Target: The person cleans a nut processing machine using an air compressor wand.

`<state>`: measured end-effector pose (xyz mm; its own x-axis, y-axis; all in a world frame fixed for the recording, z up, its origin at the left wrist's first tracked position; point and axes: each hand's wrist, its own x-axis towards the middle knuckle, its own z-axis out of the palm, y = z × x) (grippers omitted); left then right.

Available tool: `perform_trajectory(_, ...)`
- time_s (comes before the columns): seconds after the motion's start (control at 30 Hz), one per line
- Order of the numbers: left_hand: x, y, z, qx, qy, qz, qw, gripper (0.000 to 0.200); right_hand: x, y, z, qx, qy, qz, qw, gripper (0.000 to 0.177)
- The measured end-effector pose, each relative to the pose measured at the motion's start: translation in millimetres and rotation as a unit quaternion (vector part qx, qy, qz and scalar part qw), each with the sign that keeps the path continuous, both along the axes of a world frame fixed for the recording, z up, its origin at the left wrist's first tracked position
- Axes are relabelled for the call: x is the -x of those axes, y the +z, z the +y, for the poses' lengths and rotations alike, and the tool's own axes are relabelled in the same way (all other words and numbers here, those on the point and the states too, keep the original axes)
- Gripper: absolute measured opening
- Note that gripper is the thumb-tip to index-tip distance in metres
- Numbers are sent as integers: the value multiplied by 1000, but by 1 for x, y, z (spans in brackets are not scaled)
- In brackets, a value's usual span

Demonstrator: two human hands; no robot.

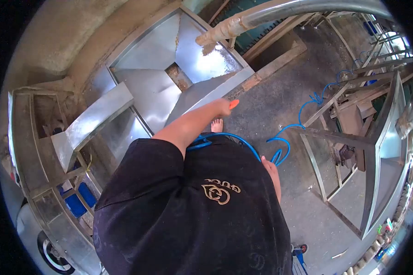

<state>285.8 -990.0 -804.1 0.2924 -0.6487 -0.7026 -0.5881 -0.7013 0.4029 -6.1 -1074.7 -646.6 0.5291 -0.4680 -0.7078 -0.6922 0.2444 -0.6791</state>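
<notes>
My left arm reaches forward across the front of my body. The left hand (pixel 223 107) is closed around a small orange tool (pixel 234 104), most of which the fingers hide, so its exact kind does not show. A blue hose (pixel 234 135) passes under my left forearm and across my waist. It runs to my right hand (pixel 271 173), which is low at my right side with its fingers curled at the hose. Beyond the left hand stands a large sheet-metal hopper (pixel 147 89) with a rectangular opening at its bottom.
A dusty metal pipe (pixel 257 17) slants above the hopper. To the right, a metal frame (pixel 371 146) stands on the dark floor (pixel 284 98), where more hose lies in loops. At left are a dusty metal framework (pixel 46 183) and a wheel (pixel 55 254). My bare foot (pixel 217 125) shows.
</notes>
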Motion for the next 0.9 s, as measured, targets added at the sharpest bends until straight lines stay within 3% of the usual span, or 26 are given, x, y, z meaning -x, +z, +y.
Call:
perform_trajectory(0.27,-78,-60,-42,-55,92,-54,993,29,-71,-26,-91,-23,124,40,991,47)
perform_trajectory(0.33,-86,-54,-56,-63,104,-40,992,29,-93,-40,-122,9,168,1,986,48)
perform_trajectory(0.4,-100,-43,-76,-73,113,-43,990,30,-125,-41,-155,-48,158,17,986,48)
perform_trajectory(0.6,-122,-14,-122,-82,193,2,978,29,-201,-27,-246,-18,320,14,947,52)
perform_trajectory(0.73,-124,-28,-136,-93,203,27,974,29,-232,-22,-279,-13,401,69,913,56)
perform_trajectory(0.83,-127,-32,-129,-97,202,-5,975,30,-241,-48,-292,-16,429,71,900,57)
perform_trajectory(0.9,-130,-51,-119,-74,307,-61,947,31,-257,-47,-291,-25,431,75,899,57)
